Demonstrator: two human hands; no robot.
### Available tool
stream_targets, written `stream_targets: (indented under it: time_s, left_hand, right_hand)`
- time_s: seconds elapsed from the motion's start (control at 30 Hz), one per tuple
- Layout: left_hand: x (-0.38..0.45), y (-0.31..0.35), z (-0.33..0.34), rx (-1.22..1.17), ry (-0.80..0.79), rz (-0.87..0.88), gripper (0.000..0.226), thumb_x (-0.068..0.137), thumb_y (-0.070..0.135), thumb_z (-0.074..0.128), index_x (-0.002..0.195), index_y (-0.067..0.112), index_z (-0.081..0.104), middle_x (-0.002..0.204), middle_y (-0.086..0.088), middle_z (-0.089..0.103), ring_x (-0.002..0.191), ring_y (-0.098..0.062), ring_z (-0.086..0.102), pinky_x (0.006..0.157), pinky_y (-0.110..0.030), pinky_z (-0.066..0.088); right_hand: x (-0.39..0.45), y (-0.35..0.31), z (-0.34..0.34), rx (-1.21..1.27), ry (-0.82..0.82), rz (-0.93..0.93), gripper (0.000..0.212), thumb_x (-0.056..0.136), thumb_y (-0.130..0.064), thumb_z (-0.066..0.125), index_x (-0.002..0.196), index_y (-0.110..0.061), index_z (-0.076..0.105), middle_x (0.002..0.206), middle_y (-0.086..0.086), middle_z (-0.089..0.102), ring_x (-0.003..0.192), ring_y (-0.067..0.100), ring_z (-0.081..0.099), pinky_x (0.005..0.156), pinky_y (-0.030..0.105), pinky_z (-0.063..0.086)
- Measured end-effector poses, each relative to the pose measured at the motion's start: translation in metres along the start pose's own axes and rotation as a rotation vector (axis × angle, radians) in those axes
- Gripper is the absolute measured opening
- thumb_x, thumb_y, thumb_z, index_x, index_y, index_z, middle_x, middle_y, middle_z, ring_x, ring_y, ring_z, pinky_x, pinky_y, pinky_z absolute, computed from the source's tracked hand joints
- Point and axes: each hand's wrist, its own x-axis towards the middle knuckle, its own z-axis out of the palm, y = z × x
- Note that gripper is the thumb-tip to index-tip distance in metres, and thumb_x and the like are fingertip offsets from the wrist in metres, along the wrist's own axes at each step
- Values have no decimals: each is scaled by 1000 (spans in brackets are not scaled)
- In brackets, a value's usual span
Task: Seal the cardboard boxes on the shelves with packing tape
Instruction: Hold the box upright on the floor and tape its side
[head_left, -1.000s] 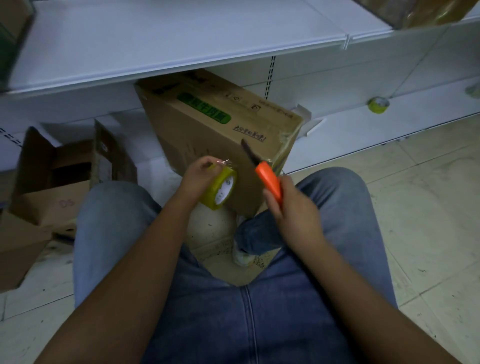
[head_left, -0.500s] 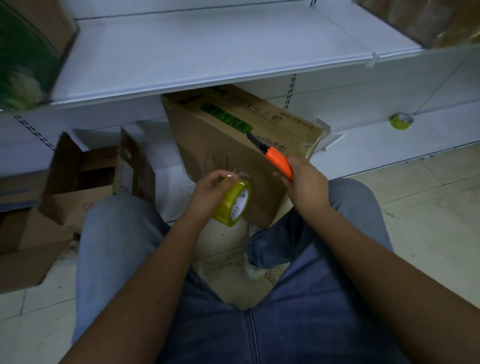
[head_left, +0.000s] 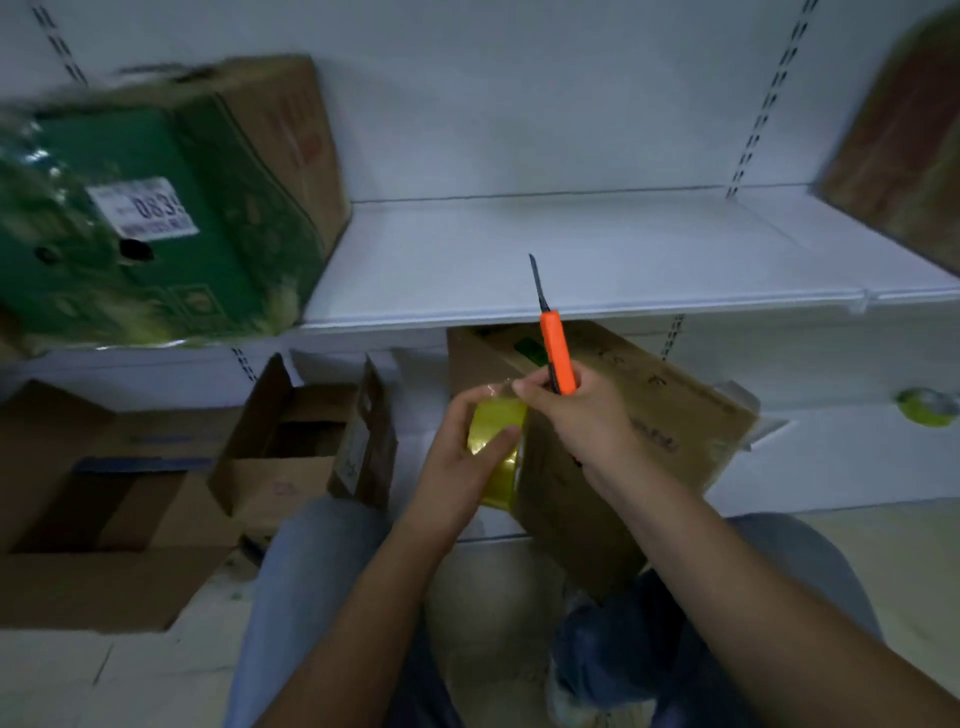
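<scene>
My left hand (head_left: 457, 462) grips a yellow roll of packing tape (head_left: 496, 452) in front of a brown cardboard box (head_left: 644, 415) that leans tilted on the bottom shelf. My right hand (head_left: 582, 415) holds an orange utility knife (head_left: 558, 348), its blade extended and pointing up. The fingertips of that hand touch the tape roll's upper edge, where a clear loose end of tape shows. Both hands hover just left of the box's near corner.
A green printed box (head_left: 156, 218) stands on the white middle shelf (head_left: 571, 260) at the left. Open cardboard boxes (head_left: 291, 447) sit at the lower left. A second tape roll (head_left: 930, 408) lies on the bottom shelf at far right. My knees are below.
The view has tilted upward, bringing the middle shelf and green box in. My right hand moved left to meet the tape roll, and the knife now points straight up.
</scene>
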Motion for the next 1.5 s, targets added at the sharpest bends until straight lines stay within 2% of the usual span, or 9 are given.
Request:
stream_targets:
  time_s: [0.2, 0.47, 0.73, 0.87, 1.0, 1.13, 1.23, 1.33, 1.5]
  left_hand:
    - [28, 26, -25, 121, 136, -121, 102, 90, 41, 70, 159, 29, -4, 151, 5, 37, 136, -16, 42, 112, -34, 36]
    - [87, -17, -67, 69, 300, -280, 133, 40, 93, 69, 143, 16, 36, 130, -17, 63, 117, -32, 64, 100, -53, 51]
    - [92, 2, -70, 40, 203, -307, 80, 71, 82, 56, 130, 28, 51, 117, -10, 71, 104, -27, 70, 96, -51, 53]
    - [120, 0, -78, -44, 294, -417, 108, 53, 98, 55, 124, 17, 64, 117, -19, 70, 103, -33, 70, 97, -50, 53]
    - [121, 36, -74, -224, 244, -521, 62, 89, 59, 60, 105, -1, 67, 87, -23, 74, 70, -31, 74, 65, -36, 61]
    - [123, 38, -73, -254, 154, -549, 52, 95, 52, 57, 95, 1, 67, 73, -16, 74, 56, -23, 72, 47, -28, 57]
    - [120, 41, -72, -217, 211, -530, 54, 93, 52, 60, 91, -1, 66, 71, -20, 73, 55, -26, 71, 55, -32, 60]
    - [116, 42, -73, -81, 270, -478, 73, 90, 65, 56, 118, -2, 63, 102, -21, 74, 91, -35, 73, 88, -46, 58]
    - [82, 36, -80, 277, 625, -292, 71, 95, 64, 45, 135, 6, 52, 134, -20, 57, 124, -39, 53, 105, -44, 42]
  right_hand:
    - [37, -38, 42, -288, -7, -264, 15, 83, -21, 74, 74, -21, 63, 66, -8, 61, 61, 1, 55, 58, 14, 39]
    - [75, -66, 91, -556, -12, -312, 17, 85, -39, 71, 85, -23, 68, 81, -6, 65, 78, 21, 60, 68, 31, 45]
    - [107, -73, 98, -749, -154, -183, 29, 78, -43, 74, 97, -23, 66, 106, 5, 62, 86, 25, 62, 71, 31, 45]
    - [110, -76, 93, -780, -171, -164, 77, 74, -51, 78, 135, -19, 44, 126, 6, 47, 108, 28, 58, 83, 34, 45]
    - [117, -81, 81, -721, -244, -269, 55, 78, -59, 72, 113, -19, 58, 102, 1, 60, 87, 19, 57, 72, 31, 44]
    - [132, -73, 51, -1101, -2, -598, 45, 97, -57, 42, 121, -19, 54, 98, 2, 53, 89, 30, 57, 68, 35, 39]
    - [146, -53, 38, -1391, -43, -571, 57, 102, -54, 17, 147, -26, 37, 133, 5, 55, 120, 32, 47, 100, 46, 33]
    - [149, -48, 36, -1334, -146, -445, 62, 102, -53, 10, 157, -25, 12, 159, -1, 28, 143, 29, 26, 117, 55, 4]
    - [79, -37, -3, -975, 149, -791, 51, 103, -39, 27, 137, -11, 53, 138, 6, 56, 127, 24, 50, 117, 47, 25]
